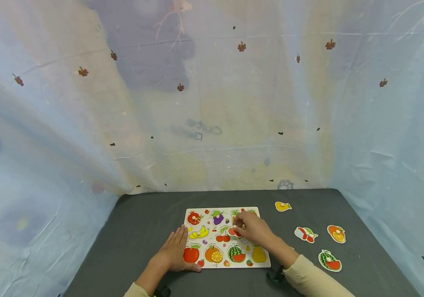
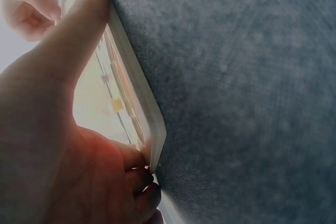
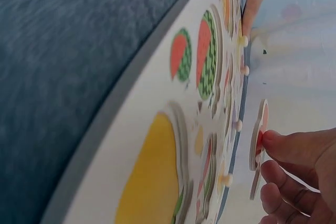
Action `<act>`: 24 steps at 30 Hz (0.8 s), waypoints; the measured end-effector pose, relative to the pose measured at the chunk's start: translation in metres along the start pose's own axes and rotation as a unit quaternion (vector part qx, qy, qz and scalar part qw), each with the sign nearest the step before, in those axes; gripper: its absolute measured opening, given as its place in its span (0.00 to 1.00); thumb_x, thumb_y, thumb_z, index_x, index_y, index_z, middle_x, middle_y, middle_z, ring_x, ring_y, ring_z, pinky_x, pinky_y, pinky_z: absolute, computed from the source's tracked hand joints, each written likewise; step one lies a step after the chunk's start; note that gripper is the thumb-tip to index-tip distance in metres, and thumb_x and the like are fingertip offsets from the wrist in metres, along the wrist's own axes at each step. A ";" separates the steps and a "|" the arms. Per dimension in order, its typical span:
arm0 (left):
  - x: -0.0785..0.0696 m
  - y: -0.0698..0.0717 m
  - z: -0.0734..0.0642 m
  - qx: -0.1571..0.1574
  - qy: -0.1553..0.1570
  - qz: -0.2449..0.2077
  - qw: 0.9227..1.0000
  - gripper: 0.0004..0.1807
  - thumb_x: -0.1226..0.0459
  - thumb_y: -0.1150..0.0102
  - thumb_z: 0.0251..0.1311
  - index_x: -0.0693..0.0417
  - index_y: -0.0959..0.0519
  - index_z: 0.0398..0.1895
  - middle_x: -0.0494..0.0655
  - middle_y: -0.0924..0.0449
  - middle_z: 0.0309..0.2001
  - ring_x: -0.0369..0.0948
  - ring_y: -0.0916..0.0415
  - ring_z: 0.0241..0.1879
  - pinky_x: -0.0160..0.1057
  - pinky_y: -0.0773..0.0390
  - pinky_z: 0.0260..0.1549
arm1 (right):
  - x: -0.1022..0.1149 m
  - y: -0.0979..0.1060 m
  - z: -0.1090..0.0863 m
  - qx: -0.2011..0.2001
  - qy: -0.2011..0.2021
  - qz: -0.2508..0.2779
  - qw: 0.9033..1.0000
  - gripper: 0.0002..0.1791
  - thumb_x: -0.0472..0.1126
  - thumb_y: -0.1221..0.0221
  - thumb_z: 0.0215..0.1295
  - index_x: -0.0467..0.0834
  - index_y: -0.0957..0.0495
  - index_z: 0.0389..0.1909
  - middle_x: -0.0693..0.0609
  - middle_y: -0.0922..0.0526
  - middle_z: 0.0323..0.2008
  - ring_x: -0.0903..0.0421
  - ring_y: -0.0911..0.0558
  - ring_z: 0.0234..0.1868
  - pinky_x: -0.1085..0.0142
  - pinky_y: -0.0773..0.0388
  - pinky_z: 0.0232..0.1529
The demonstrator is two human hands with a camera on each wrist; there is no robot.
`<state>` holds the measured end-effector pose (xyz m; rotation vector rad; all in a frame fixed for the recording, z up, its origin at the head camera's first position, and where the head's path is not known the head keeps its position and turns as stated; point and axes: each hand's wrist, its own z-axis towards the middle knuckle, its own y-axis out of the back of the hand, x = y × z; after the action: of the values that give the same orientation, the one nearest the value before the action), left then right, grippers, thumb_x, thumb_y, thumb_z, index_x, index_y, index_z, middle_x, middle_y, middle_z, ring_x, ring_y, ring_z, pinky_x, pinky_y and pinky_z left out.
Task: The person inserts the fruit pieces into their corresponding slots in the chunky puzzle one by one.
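Note:
A white fruit puzzle board [image 1: 222, 249] lies on the dark table. My left hand [image 1: 175, 250] rests along its left edge with straight fingers, the thumb at the front left corner; in the left wrist view the thumb [image 2: 79, 30] lies along the board's edge. My right hand [image 1: 255, 229] pinches a red cherry puzzle piece [image 3: 259, 136] between thumb and fingers, tilted up over the board. Beneath and beside it in the head view are the printed cherries [image 1: 222, 238]. Pieces with knobs, such as the pomegranate [image 1: 194, 218] and grapes [image 1: 217, 218], sit in the board.
Right of the board lie loose pieces: a pear [image 1: 282, 206], a red, white and green fruit [image 1: 306, 234], an orange [image 1: 336, 234] and a watermelon [image 1: 330, 261]. A patterned cloth [image 1: 212, 103] hangs behind the table and along its sides.

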<state>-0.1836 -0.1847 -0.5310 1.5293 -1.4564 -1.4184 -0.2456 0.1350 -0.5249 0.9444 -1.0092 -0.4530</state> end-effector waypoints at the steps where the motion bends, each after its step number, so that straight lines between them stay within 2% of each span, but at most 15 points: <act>1: 0.000 0.000 0.000 0.000 0.000 -0.001 1.000 0.79 0.28 0.22 0.43 0.67 0.50 0.85 0.63 0.53 0.86 0.59 0.55 0.85 0.60 0.53 0.83 | 0.001 -0.002 0.001 0.002 0.004 0.000 1.000 0.06 0.44 0.29 0.72 0.55 0.17 0.39 0.63 0.24 0.33 0.65 0.27 0.32 0.67 0.25 0.33; 11: -0.002 0.001 -0.001 0.002 0.002 0.001 1.000 0.79 0.28 0.22 0.43 0.67 0.50 0.85 0.64 0.53 0.86 0.59 0.54 0.85 0.60 0.53 0.83 | 0.018 -0.009 0.010 0.025 0.018 0.018 0.999 0.04 0.41 0.29 0.72 0.50 0.15 0.39 0.61 0.24 0.30 0.63 0.28 0.27 0.67 0.29 0.27; 24: -0.001 0.000 0.000 -0.003 0.001 0.003 1.000 0.79 0.28 0.22 0.42 0.68 0.49 0.85 0.64 0.52 0.86 0.60 0.53 0.85 0.60 0.52 0.83 | 0.029 -0.019 0.020 0.052 0.025 -0.005 0.998 0.05 0.41 0.28 0.71 0.50 0.16 0.38 0.61 0.24 0.29 0.64 0.28 0.27 0.68 0.29 0.26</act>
<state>-0.1833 -0.1833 -0.5309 1.5214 -1.4520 -1.4169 -0.2468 0.0950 -0.5223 1.0486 -0.9904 -0.3866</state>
